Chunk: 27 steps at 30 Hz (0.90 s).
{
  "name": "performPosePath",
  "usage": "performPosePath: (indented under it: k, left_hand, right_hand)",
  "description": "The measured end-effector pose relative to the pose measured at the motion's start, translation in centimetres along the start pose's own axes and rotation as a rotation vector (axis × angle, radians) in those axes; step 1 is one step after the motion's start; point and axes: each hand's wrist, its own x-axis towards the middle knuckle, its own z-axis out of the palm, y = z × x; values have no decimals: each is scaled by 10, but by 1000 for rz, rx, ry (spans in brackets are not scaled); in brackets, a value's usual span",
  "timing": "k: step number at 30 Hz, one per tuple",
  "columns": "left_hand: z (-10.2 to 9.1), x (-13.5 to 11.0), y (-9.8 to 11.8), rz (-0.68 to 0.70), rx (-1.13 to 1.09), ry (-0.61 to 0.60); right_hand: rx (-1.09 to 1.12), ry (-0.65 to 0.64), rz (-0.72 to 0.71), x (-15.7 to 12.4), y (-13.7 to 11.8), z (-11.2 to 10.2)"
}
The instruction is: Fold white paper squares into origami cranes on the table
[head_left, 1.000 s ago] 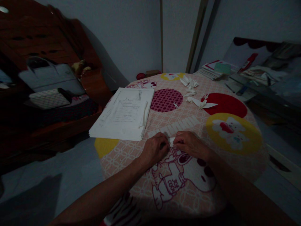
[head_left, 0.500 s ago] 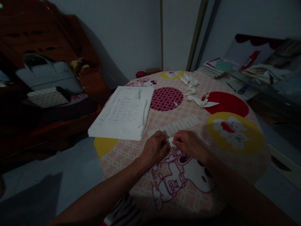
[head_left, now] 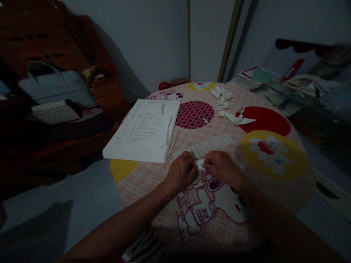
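Observation:
A small piece of white paper [head_left: 200, 164] is stretched between my two hands, low over the patterned tablecloth [head_left: 148, 184]. My left hand [head_left: 182, 170] is closed, its fingertips pinching the paper's left end. At the right end my right hand [head_left: 221, 167] pinches it too, fingers curled. Most of the paper is hidden by the fingers, so its full shape does not show. Beyond the hands sit several folded white paper cranes [head_left: 238, 118], and a tiny white folded piece [head_left: 205, 120] lies on the purple circle.
To the left is a stack of printed paper sheets [head_left: 145, 128]. A chair at far left holds a pale handbag [head_left: 60, 87] and a quilted pouch [head_left: 56, 112]. At back right, more papers [head_left: 248, 81] lie beside a glass-topped surface [head_left: 301, 96].
Both hands keep their pinch on the paper. The right hand has shifted very slightly to the right, and a little more white paper shows between the hands.

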Motion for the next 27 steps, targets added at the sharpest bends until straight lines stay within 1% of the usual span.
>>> performPosePath:
  k: [7,14,21,24,27]
  left_hand:
    - [-1,0,0,2,-6,-19]
    - [-2,2,-1,-14,42,-58]
    - [0,0,0,-33,74,-31]
    - [0,-1,-1,10,58,1]
    - [1,-3,-5,102,19,-7]
  right_hand:
    - [-25,6,-16,0,2,2]
    - [-41,2,-5,1,1,3]
    - [-57,11,3,2,3,7]
    - [-52,14,-4,1,4,8]
    - [-56,22,-3,2,3,7]
